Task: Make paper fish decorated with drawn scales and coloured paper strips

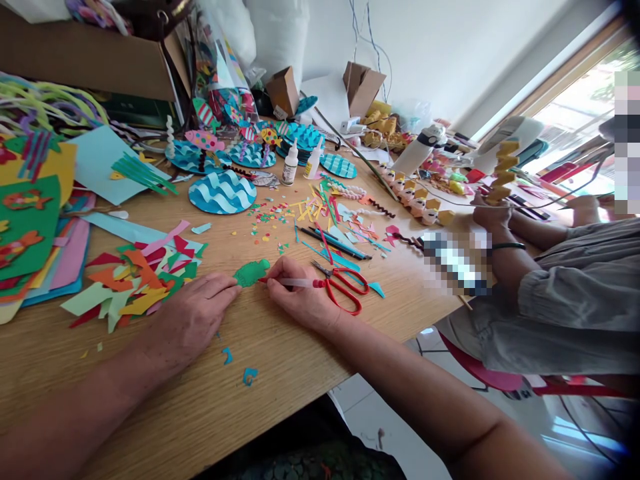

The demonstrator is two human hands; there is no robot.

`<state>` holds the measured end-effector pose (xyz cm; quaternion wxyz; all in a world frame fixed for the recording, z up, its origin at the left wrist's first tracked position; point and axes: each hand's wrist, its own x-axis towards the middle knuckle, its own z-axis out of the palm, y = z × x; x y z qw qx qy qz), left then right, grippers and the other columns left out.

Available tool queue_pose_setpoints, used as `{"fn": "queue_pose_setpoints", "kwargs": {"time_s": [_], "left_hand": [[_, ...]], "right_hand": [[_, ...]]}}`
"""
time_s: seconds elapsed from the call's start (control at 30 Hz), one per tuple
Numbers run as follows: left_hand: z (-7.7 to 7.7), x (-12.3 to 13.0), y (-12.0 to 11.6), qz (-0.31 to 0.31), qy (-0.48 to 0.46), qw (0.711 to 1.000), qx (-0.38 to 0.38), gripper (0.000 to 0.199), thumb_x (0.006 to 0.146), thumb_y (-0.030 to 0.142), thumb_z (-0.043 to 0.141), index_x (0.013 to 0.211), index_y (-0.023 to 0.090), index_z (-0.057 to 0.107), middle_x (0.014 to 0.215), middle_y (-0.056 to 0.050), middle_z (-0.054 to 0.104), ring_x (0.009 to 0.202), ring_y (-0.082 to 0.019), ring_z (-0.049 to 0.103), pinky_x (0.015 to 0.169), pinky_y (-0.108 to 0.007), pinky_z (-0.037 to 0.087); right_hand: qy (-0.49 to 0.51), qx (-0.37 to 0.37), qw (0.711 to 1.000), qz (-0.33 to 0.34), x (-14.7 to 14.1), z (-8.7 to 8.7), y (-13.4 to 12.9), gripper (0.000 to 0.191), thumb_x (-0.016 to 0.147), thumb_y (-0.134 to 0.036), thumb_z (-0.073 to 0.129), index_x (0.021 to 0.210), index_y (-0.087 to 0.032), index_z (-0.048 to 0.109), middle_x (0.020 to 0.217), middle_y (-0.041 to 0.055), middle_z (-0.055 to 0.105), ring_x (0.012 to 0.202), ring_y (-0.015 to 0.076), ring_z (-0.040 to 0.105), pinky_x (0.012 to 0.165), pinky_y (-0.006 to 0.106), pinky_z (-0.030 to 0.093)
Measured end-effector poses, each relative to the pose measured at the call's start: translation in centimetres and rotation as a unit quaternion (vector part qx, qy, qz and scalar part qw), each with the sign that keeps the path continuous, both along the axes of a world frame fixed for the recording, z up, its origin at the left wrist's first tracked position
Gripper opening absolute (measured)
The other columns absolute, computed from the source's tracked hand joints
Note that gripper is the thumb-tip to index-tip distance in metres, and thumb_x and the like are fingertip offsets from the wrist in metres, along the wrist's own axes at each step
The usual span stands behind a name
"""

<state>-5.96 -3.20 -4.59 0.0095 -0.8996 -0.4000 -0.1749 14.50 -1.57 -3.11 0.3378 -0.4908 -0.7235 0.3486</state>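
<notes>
A small green paper cutout (pixel 251 273) lies on the wooden table (pixel 200 400) between my two hands. The fingertips of my left hand (pixel 200 310) rest on its left edge, pressed together. My right hand (pixel 300 297) pinches a red marker (pixel 300 283), its tip at the cutout's right edge. Just right of that hand lie scissors with red handles (pixel 350 287). Two blue paper scraps (pixel 250 377) are on the table below the cutout.
Colored paper strips (pixel 135 280) are heaped at left. Behind stand glue bottles (pixel 290 163) and a blue wavy disc (pixel 223 193). Black pens (pixel 335 243) lie past the scissors. At right, a person in grey (pixel 575 300) holds a yellow folded strip (pixel 504 173).
</notes>
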Motion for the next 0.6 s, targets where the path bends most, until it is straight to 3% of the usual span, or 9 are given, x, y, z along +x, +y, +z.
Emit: {"fn": "queue_pose_setpoints", "kwargs": {"time_s": [0.6], "left_hand": [[0.19,0.18,-0.10,-0.016,0.010,0.998,0.053,0.041,0.087,0.014,0.026,0.098,0.011,0.065,0.101,-0.012,0.066,0.095,-0.023,0.061,0.081,-0.036,0.052]], "right_hand": [[0.001,0.006,1.000,0.002,-0.15,-0.35,0.25,0.003,0.073,-0.016,0.049,0.071,-0.018,0.049,0.060,-0.0051,0.049,0.053,0.0068,0.043,0.053,0.019,0.035]]}}
